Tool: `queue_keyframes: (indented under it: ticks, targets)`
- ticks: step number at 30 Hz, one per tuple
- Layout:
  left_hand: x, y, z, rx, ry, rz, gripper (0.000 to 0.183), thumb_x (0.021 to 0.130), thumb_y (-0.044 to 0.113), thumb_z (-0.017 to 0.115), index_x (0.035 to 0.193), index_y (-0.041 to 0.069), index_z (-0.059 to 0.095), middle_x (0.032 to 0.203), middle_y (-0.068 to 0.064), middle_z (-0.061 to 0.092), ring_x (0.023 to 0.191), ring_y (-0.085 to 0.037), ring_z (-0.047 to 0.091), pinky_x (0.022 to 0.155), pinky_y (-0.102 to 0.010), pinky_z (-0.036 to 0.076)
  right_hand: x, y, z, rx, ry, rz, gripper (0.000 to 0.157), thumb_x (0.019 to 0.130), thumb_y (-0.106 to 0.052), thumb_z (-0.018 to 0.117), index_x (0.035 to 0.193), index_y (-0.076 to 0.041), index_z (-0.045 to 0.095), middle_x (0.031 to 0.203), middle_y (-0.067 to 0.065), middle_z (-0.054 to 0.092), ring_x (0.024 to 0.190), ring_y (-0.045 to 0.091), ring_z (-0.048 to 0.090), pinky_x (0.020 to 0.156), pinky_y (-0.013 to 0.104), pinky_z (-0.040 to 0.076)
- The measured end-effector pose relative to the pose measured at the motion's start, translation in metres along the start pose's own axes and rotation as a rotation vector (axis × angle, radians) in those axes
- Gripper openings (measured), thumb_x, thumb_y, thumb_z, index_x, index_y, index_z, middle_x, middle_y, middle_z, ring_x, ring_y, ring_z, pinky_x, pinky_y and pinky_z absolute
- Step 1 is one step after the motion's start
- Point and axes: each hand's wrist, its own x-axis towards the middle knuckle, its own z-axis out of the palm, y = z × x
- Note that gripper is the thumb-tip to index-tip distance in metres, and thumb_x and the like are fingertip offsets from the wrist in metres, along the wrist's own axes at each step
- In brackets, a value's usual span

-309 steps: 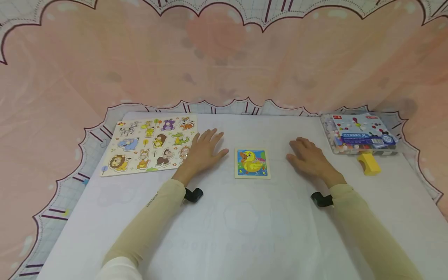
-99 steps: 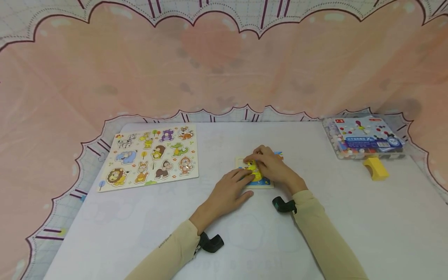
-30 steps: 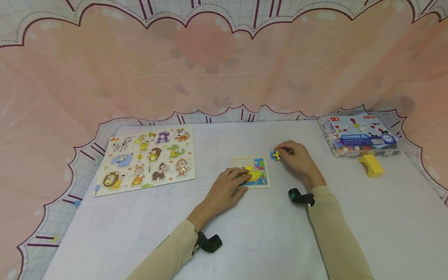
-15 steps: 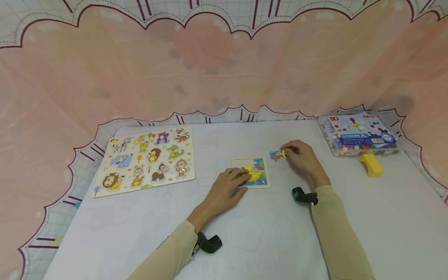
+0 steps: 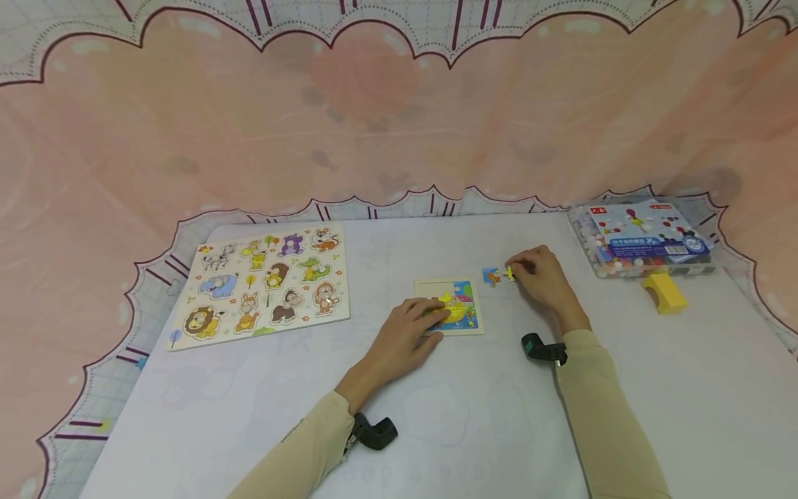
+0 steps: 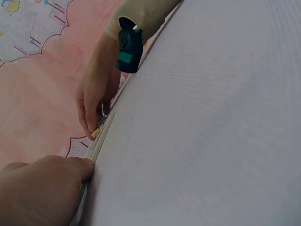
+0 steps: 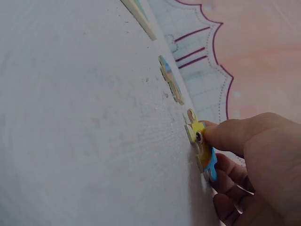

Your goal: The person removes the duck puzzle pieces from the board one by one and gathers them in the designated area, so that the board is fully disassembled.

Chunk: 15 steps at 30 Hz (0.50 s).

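A small duck jigsaw puzzle (image 5: pixel 464 322) in a pale wooden frame lies mid-table, its upper left part bare. My left hand (image 5: pixel 405 339) rests on its left side with fingers stretched over the picture and thumb by the near edge. In the left wrist view the thumb (image 6: pixel 82 168) lies against the frame's edge. To the right of the puzzle, my right hand (image 5: pixel 541 281) pinches a yellow and blue puzzle piece (image 7: pixel 201 141) with a printed eye, tilted close over the table. Between that hand and the frame lies a loose blue and orange puzzle piece (image 5: pixel 491 276).
A larger wooden animal puzzle board (image 5: pixel 237 338) lies at the left. At the back right stands a clear plastic box (image 5: pixel 648 239) of coloured balls with a printed sheet, and a yellow arched block (image 5: pixel 664 294) sits in front of it. A patterned curtain (image 5: pixel 374 125) hangs behind.
Over several seconds my right hand has gone from the puzzle to its right, where two pieces now are. Lately it shifts slightly right with the eye piece, uncovering the loose one. My left hand stays put.
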Motion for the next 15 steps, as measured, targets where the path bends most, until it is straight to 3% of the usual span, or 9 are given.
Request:
queue_keyframes:
  ticks: [15]
  targets:
    - [-0.0005,-0.0019,0.0011,0.006,-0.005,0.003,0.037,0.093,0.027,0.060,0.128,0.017,0.059,0.136,0.002,0.053,0.127,-0.018,0.045,0.102,-0.041,0.041,0.0006,0.0015,0.0019,-0.008,-0.003,-0.005,0.019,0.095,-0.011,0.054,0.106,-0.001,0.065,0.106,0.020,0.053,0.099,0.032,0.046,0.088,0.045,0.037]
